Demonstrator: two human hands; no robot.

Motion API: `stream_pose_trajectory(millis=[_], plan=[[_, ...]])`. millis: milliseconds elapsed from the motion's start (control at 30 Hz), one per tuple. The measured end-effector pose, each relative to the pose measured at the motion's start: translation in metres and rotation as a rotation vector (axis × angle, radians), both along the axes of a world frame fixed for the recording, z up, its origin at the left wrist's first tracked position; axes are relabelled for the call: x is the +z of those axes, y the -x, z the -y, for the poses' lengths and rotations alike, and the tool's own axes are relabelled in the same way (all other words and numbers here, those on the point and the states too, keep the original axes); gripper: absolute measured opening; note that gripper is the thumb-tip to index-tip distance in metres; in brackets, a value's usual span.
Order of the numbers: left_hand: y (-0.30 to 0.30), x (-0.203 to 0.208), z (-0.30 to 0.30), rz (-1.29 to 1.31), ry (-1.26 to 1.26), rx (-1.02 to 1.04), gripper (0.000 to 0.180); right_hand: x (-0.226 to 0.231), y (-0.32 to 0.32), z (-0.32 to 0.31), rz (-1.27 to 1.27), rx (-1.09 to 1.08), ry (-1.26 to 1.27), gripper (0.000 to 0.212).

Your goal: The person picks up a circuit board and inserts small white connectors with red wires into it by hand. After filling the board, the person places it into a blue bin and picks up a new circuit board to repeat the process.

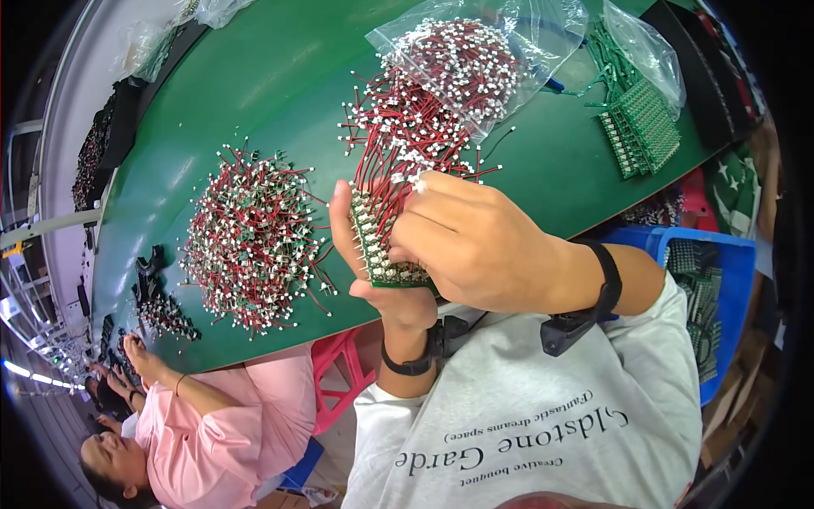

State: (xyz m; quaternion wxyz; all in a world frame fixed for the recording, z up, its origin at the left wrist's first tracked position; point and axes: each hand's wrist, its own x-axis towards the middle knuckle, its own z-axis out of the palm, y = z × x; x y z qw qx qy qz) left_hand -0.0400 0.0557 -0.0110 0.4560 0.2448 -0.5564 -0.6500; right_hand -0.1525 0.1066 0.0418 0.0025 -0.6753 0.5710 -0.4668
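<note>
My left hand (398, 305) is wrapped around a green circuit board panel (388, 273) set with rows of white connectors, holding it tilted above the table. Red wires with white plugs rise from the panel's far part. Over its right side, my right hand (483, 246) is closed, fingers bent together. A white plug (419, 185) on a red wire shows at its fingers; the thumb tip is partly hidden behind the fingers. Just beyond both hands lies a heap of red wire leads (407, 119) with white plugs, partly under a clear plastic bag (547, 38).
A pile of small wired boards (250, 237) covers the table (280, 68) on the left. Stacked green panels (644, 131) lie at far right, near a black box (699, 72). A blue bin (731, 318) holds boards beside me. Another person (212, 424) works at left.
</note>
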Motion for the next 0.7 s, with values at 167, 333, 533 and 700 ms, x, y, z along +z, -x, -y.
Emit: stream_pose_trajectory(millis=[167, 333, 533, 700], plan=[[0.002, 0.004, 0.000, 0.016, -0.005, 0.035, 0.102, -0.006, -0.001, 0.000, 0.045, 0.003, 0.006, 0.014], [-0.005, 0.014, 0.019, -0.169, -0.056, 0.207, 0.093, 0.014, 0.037, -0.008, 0.058, -0.117, 0.148, 0.009], [-0.021, 0.003, 0.035, -0.219, -0.049, 0.257, 0.086, -0.029, 0.070, -0.031, -0.123, -0.249, -0.270, 0.015], [-0.023, 0.003, 0.033, -0.175, -0.014, 0.215, 0.085, -0.041, 0.073, -0.034, -0.139, -0.297, -0.344, 0.013]])
